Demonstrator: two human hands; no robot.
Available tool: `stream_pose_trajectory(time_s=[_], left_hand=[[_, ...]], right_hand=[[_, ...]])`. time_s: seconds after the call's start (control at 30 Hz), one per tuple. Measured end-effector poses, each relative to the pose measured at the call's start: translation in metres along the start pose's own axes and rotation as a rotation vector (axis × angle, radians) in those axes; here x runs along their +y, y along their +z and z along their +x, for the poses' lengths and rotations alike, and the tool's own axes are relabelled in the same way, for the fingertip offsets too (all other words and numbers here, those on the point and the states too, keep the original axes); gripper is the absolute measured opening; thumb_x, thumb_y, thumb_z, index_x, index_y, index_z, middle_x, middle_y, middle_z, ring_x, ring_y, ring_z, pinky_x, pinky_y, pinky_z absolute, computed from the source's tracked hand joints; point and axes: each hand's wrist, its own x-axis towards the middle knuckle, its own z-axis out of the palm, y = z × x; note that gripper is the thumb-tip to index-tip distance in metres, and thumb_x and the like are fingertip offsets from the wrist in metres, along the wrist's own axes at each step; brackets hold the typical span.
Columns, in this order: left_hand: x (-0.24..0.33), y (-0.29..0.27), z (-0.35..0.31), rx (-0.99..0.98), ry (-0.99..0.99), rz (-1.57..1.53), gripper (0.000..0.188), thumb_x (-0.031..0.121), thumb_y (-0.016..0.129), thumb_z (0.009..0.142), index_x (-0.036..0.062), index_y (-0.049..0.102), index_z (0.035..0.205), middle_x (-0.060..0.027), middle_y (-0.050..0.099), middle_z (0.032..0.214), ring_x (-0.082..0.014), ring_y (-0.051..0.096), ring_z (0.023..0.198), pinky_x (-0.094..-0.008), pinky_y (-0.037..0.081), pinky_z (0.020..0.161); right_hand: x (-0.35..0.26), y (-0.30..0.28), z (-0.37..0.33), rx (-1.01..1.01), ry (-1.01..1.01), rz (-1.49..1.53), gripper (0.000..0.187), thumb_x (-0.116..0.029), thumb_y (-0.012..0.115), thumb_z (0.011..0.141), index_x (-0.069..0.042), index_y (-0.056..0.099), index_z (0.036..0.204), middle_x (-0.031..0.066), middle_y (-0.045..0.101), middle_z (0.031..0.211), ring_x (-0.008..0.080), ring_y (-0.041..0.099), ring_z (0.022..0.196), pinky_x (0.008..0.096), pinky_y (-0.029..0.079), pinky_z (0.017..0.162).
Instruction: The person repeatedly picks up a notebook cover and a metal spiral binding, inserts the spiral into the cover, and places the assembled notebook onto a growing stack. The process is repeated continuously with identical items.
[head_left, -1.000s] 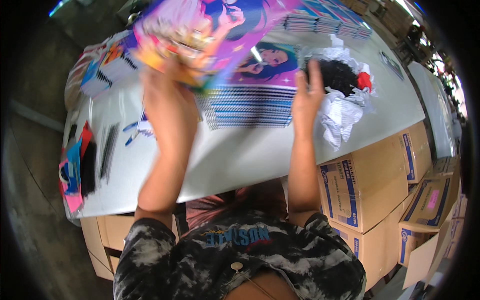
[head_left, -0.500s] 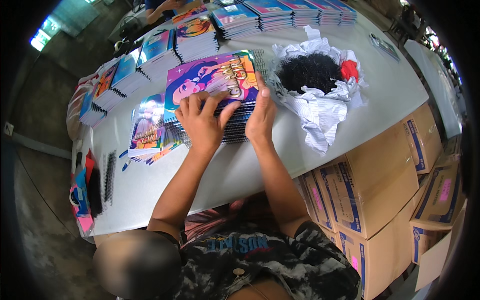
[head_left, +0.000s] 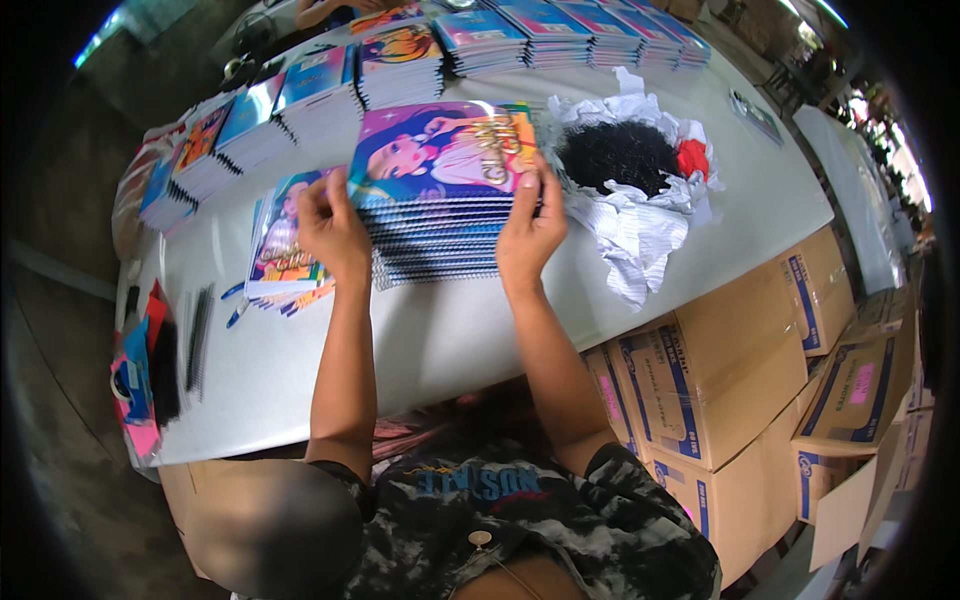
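Observation:
A spiral notebook (head_left: 430, 150) with a purple and orange cover showing a drawn figure tops a stack of spiral-bound notebooks (head_left: 440, 240). My left hand (head_left: 335, 230) pinches at its left edge, fingers curled. At the right edge, my right hand (head_left: 530, 230) grips the same notebook, thumb on the cover side. Whether that notebook is raised off the stack is hard to make out. Left of the stack lie loose printed covers (head_left: 275, 250), partly behind my left hand. A tangle of black wire-like coils (head_left: 615, 155) rests in crumpled white paper (head_left: 635, 240) to the right.
Stacks of finished-looking notebooks (head_left: 320, 85) line the table's far edge. Blue pens (head_left: 235, 310), black binding coils (head_left: 200, 335) and a tape roll (head_left: 125, 380) lie at left. Cardboard boxes (head_left: 740, 370) stand beside the table at right. Another person's arm (head_left: 318, 12) shows at the far side.
My left hand has moved off the cover to the notebook's left edge. My right hand has closed round the right edge. The top notebook sits slightly farther right in view.

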Motion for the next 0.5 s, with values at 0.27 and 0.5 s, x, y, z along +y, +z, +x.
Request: stream_pose_trajectory(time_s=[0.27,0.5], left_hand=[[-0.055,-0.146,0.033,-0.775,0.266,0.801,0.075,0.042,0.073,0.067,0.0104,0.044,0.128,-0.0122,0.043,0.132,-0.0307,0.034,0.125,-0.047,0.024,0.101],[-0.05,-0.225,-0.006,-0.684,0.493,0.841,0.034,0.009,0.061,0.069,0.012,0.062,0.103,-0.0026,0.062,0.099,-0.0211,0.055,0.09,-0.0364,0.039,0.077]], right_hand=[[-0.026,-0.002,-0.042,0.003,-0.335,-0.01,0.043,-0.014,0.05,0.088,0.005,0.039,0.125,0.021,0.04,0.131,0.0345,0.034,0.125,0.0452,0.022,0.104],[-0.11,0.053,-0.148,-1.102,-0.534,-0.234,0.06,-0.012,0.064,0.073,0.002,0.04,0.126,0.0208,0.039,0.133,0.035,0.032,0.127,0.0461,0.024,0.103]])
